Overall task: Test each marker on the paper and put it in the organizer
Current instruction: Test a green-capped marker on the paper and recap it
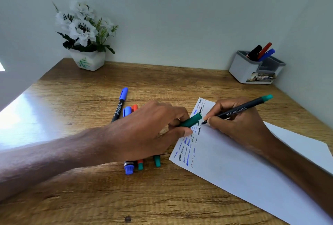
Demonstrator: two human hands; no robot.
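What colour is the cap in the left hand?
Dark green; the cap shows best in the head view.

a small home or office writing desk set into a wall corner

a wood-grain tabletop [75,205] meets plain pale walls; a potted white artificial flower [84,32] sits at its far left corner, a grey pen organizer [252,69] with markers at the far right corner.

Glossy wood-grain desk [90,197], matt paper [234,167]
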